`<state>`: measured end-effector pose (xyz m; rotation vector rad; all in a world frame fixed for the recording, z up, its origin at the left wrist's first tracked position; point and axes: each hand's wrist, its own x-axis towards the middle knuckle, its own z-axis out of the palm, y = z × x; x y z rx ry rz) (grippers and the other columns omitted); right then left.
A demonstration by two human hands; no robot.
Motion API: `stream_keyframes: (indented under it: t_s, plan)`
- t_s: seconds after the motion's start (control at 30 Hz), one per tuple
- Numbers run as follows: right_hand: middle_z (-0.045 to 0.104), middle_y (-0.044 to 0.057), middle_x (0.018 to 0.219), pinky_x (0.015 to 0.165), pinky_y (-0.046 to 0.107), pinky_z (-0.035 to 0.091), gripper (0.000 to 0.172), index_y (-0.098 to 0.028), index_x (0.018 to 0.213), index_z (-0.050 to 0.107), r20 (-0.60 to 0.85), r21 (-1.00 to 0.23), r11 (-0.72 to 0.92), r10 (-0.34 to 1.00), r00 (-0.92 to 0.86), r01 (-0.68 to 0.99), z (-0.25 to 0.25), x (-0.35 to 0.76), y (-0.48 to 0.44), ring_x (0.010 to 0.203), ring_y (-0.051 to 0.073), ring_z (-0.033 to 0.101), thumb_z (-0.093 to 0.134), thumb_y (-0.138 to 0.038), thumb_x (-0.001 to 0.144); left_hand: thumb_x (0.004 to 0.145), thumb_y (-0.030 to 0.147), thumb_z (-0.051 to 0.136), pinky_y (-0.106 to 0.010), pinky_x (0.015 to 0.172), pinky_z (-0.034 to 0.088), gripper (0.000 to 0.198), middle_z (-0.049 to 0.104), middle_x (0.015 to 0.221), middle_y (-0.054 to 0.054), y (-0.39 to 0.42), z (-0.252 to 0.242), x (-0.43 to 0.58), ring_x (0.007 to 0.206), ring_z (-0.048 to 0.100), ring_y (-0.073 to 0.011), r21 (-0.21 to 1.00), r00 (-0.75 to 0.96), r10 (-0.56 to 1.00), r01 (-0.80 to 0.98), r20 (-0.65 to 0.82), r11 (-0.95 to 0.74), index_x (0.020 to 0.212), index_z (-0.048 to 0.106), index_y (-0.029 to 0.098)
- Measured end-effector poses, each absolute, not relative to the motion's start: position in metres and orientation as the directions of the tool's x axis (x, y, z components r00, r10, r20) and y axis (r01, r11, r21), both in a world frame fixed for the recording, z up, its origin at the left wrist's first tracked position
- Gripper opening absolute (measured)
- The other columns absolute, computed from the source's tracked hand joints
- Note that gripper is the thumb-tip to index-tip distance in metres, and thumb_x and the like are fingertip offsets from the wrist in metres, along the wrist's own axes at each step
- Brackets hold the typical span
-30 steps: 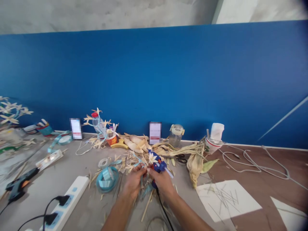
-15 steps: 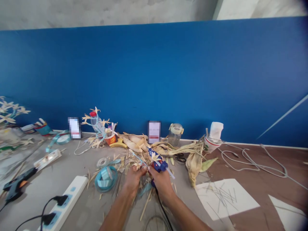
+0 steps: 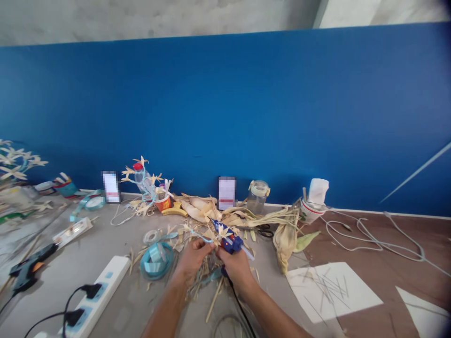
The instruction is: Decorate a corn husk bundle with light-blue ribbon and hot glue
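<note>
My right hand (image 3: 235,265) is closed round the grip of a blue glue gun (image 3: 228,239) whose nozzle points up and to the left; its black cord runs back toward me. My left hand (image 3: 192,258) pinches a thin stem wrapped in light blue ribbon (image 3: 198,234), held up against the gun's tip. A small pale husk flower (image 3: 222,230) sits at the point where the stem meets the gun. Both hands hover just above a scatter of dry corn husk strips (image 3: 197,281) on the grey table.
A roll of light blue ribbon (image 3: 157,260) lies left of my hands, a white power strip (image 3: 100,293) further left, and a black glue gun (image 3: 26,270) by the left edge. Corn husks (image 3: 283,234), a jar (image 3: 257,196), a cup (image 3: 312,209), white cables (image 3: 373,239) and paper sheets (image 3: 331,291) lie to the right.
My hands have lifted slightly and the glue gun has tilted further left toward the stem. The ribbon-wrapped stem now sticks out to the left from my left hand.
</note>
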<state>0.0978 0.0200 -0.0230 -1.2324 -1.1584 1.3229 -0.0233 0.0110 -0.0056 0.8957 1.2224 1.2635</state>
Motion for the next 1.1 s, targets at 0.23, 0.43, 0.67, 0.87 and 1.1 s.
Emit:
stream_keyframes:
  t_s: [0.23,0.43,0.67,0.87,1.1]
  plan:
    - [0.055,-0.004,0.057,0.056,0.025,0.039,0.012,-0.018,0.067,0.058,-0.118,-0.992,-0.119,0.993,-0.027,-0.043,-0.024,0.099,0.02,0.054,0.014,0.048,0.06,-0.029,0.063,0.054,0.037,0.076,-0.025,0.057,0.041,0.026,0.063,0.054,-0.003,0.009,-0.009,-0.015,0.053,0.054,-0.0133,0.927,-0.166,0.956,-0.331,-0.242,0.177,0.056,0.065,0.013]
    - [0.055,-0.003,0.06,0.055,0.024,0.039,0.015,-0.019,0.069,0.058,-0.142,-0.988,-0.144,0.989,-0.03,-0.06,-0.019,0.1,0.019,0.056,0.014,0.048,0.061,-0.032,0.063,0.054,0.037,0.076,-0.022,0.046,0.033,0.028,0.055,0.046,0.001,0.01,-0.013,-0.014,0.043,0.046,-0.0086,0.931,-0.202,0.95,-0.325,-0.239,0.165,0.051,0.061,0.013]
    - [0.054,-0.004,0.058,0.057,0.025,0.038,0.016,-0.018,0.068,0.057,-0.138,-0.986,-0.141,0.99,-0.042,-0.094,-0.018,0.099,0.017,0.055,0.013,0.047,0.062,-0.032,0.063,0.055,0.036,0.076,-0.021,0.043,0.03,0.028,0.052,0.045,0.003,0.009,-0.016,-0.013,0.041,0.041,-0.0063,0.895,-0.112,0.956,-0.394,-0.272,0.209,0.053,0.059,0.013]
    - [0.05,-0.005,0.055,0.054,0.024,0.037,0.015,-0.019,0.061,0.052,-0.118,-0.979,-0.12,0.993,-0.024,-0.166,-0.017,0.098,0.019,0.052,0.012,0.044,0.062,-0.03,0.062,0.052,0.036,0.077,-0.021,0.045,0.031,0.029,0.052,0.047,0.002,0.007,-0.012,-0.013,0.044,0.042,-0.0069,0.907,-0.086,0.969,-0.378,-0.233,0.185,0.055,0.061,0.013]
    - [0.05,-0.005,0.053,0.05,0.023,0.036,0.013,-0.018,0.059,0.052,-0.146,-0.94,-0.164,0.986,-0.079,-0.299,-0.002,0.1,0.015,0.05,0.01,0.044,0.063,-0.025,0.059,0.05,0.037,0.078,-0.022,0.046,0.03,0.028,0.051,0.046,0.002,0.008,-0.009,-0.016,0.044,0.04,-0.0072,0.915,-0.033,0.973,-0.35,-0.228,0.202,0.054,0.062,0.014]
